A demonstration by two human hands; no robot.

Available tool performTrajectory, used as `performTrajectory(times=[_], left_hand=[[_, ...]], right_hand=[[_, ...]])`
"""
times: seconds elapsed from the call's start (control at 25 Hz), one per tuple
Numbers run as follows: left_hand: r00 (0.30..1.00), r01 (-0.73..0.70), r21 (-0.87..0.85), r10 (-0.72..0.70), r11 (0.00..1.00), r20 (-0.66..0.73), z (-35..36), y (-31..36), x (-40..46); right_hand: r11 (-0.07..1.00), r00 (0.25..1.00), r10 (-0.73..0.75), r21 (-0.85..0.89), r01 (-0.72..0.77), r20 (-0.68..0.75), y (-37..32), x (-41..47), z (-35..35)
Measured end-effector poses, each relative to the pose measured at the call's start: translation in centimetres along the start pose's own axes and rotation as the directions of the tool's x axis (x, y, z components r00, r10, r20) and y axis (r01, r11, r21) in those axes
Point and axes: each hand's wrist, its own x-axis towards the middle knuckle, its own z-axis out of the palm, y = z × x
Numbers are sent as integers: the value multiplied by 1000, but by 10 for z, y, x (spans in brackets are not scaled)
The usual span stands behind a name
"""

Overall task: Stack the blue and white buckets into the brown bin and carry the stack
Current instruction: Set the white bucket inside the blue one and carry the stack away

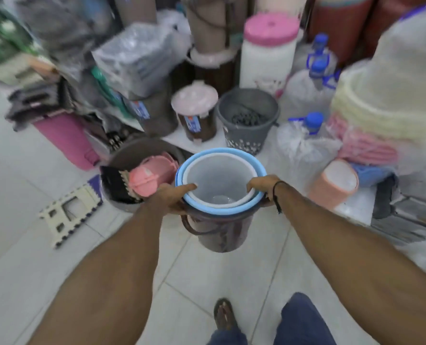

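Observation:
The white bucket (219, 178) sits nested inside the blue bucket (231, 210), and both sit inside the brown bin (221, 232). The whole stack hangs in the air above the tiled floor in front of me. My left hand (172, 197) grips the stack's left rim, thumb over the blue and white edges. My right hand (261, 186) grips the right rim, fingers curled over the top; a black cord is on that wrist. The bin's dark handle hangs loose down its left side.
Left of the stack stands a grey tub (132, 155) with pink items in it. Behind are a grey bucket (246, 118), a brown lidded bin (197, 113), wrapped water bottles (306, 138) and stacked basins (381, 108). A folded stool (70, 212) lies on the floor at left. My sandalled foot (224, 314) is below.

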Motion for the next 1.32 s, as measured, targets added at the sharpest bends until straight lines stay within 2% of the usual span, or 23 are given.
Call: performTrajectory(times=[0.12,0.28,0.44,0.6,0.72,0.84,0.96,1.16,1.28,1.32], left_hand=[[983,-167,70,171,984,-65,-48,88,-26],[905,-388,169,409,906,-118,-78,205,-57],[870,-473,133,485,871,-82,-63,300,-63],[886,-452,108,459,886,-62,-19,361,-15],[911,-407,90,411,909,-33,17,379,29],[928,-347,106,358,932,-101,45,389,74],[955,-269,99,278,958,-101,72,381,116],[983,-119,54,126,991,-136,111,329,195],[985,-74,193,102,978,-138,131,284,284],[984,-65,229,101,971,-149,138,278,286]], right_hand=[[988,988,-155,-15,155,2,-85,-38,-21],[942,938,-334,0,336,-93,-188,-67,-72],[901,884,-421,15,433,-205,-263,-68,-134],[876,828,-467,-36,481,-310,-307,-20,-195],[872,808,-485,-109,478,-333,-320,41,-217],[898,857,-440,-102,429,-270,-327,114,-227],[921,897,-388,-135,366,-213,-321,172,-219],[938,932,-291,-257,233,-216,-286,246,-187],[937,933,-279,-279,212,-229,-268,275,-171],[934,937,-267,-302,193,-225,-262,282,-168]])
